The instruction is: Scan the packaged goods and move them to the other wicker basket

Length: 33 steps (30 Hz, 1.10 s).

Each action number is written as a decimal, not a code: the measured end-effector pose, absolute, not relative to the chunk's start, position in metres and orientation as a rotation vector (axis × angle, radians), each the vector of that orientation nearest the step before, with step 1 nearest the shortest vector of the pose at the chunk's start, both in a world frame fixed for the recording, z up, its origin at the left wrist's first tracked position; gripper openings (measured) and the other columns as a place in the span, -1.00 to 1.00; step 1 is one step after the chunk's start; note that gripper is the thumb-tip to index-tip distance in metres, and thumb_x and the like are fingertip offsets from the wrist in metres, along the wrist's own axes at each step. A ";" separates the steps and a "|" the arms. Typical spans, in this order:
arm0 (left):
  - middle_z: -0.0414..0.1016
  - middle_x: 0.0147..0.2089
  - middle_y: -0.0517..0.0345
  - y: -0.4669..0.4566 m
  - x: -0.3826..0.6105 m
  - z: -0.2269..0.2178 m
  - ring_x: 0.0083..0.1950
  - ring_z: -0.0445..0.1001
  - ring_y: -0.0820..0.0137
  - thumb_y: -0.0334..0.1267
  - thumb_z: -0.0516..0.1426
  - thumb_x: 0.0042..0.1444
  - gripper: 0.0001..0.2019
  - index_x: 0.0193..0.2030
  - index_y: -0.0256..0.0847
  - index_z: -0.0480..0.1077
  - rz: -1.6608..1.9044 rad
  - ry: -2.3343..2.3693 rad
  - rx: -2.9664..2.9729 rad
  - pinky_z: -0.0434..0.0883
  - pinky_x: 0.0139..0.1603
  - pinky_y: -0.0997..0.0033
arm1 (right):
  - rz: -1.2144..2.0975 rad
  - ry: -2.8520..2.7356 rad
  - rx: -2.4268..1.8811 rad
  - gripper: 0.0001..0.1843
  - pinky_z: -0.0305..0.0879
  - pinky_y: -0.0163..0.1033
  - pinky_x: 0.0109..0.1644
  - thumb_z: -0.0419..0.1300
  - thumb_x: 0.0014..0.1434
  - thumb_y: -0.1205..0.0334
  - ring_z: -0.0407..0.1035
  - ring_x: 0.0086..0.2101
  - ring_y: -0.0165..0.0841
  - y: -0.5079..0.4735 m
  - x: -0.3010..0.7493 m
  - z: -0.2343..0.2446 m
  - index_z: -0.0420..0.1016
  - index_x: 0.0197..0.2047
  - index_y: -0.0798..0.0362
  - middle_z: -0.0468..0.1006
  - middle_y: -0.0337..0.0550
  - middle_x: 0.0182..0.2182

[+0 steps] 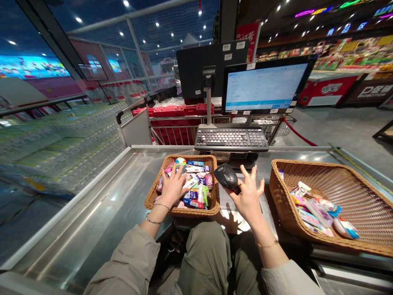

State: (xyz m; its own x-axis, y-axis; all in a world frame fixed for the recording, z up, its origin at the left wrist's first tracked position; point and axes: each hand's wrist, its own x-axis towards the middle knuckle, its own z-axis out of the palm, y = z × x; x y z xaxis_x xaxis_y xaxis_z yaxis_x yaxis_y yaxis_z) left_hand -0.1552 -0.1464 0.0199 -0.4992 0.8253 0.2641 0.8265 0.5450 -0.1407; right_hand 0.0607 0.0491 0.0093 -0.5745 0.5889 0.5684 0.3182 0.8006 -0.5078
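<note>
My left hand (172, 186) lies palm down inside a small wicker basket (151, 196) full of colourful packets (196, 184), fingers spread over them; I see nothing gripped in it. My right hand (248, 191) hovers over the steel counter with its fingers stretched apart and empty, just right of a black handheld scanner (226, 175) that sits beside the small basket. A larger wicker basket (344, 172) on the right holds several packets (317, 211).
A keyboard (231, 138) and a lit screen (264, 86) stand behind the baskets, with a second monitor's back (196, 67) further left. Red shopping baskets (178, 112) and a metal trolley frame lie beyond the steel counter (101, 205). My knees are below the counter edge.
</note>
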 end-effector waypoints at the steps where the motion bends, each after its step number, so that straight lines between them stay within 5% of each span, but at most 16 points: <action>1: 0.11 0.52 -0.14 -0.150 -0.154 0.020 0.56 -0.08 -0.18 -0.05 0.28 0.17 -0.51 0.22 -0.09 0.45 -0.004 -2.490 -1.359 -0.44 0.37 -0.65 | 0.455 -2.219 -0.667 -0.77 -0.34 0.62 0.31 0.22 0.24 0.06 -0.32 0.47 0.14 0.049 0.060 0.009 0.58 -0.22 0.03 0.22 0.10 0.40; 6: 0.11 0.52 -0.18 -0.160 -0.147 0.023 0.54 -0.05 -0.24 0.04 0.33 0.09 -0.41 0.24 -0.10 0.44 0.028 -2.533 -1.338 -0.39 0.36 -0.68 | 0.450 -2.239 -0.663 -0.76 -0.33 0.61 0.32 0.20 0.25 0.05 -0.34 0.47 0.12 0.048 0.060 0.009 0.57 -0.23 0.03 0.20 0.10 0.41; 16: 0.26 0.46 -0.06 -0.164 -0.148 0.016 0.53 0.01 -0.20 -0.16 0.32 0.13 -0.76 -0.04 -0.04 0.60 0.003 -2.535 -1.390 -0.40 0.36 -0.68 | 0.436 -2.228 -0.663 -0.75 -0.31 0.60 0.31 0.18 0.25 0.04 -0.32 0.47 0.10 0.047 0.060 0.010 0.57 -0.22 0.02 0.22 0.10 0.40; 33: 0.26 0.46 0.01 -0.160 -0.152 0.019 0.53 0.02 -0.20 -0.15 0.22 0.24 -0.80 -0.06 -0.06 0.61 0.015 -2.451 -1.483 -0.44 0.35 -0.70 | 0.448 -2.222 -0.662 -0.79 -0.36 0.61 0.32 0.23 0.23 0.08 -0.33 0.47 0.10 0.048 0.061 0.010 0.58 -0.21 0.03 0.21 0.12 0.41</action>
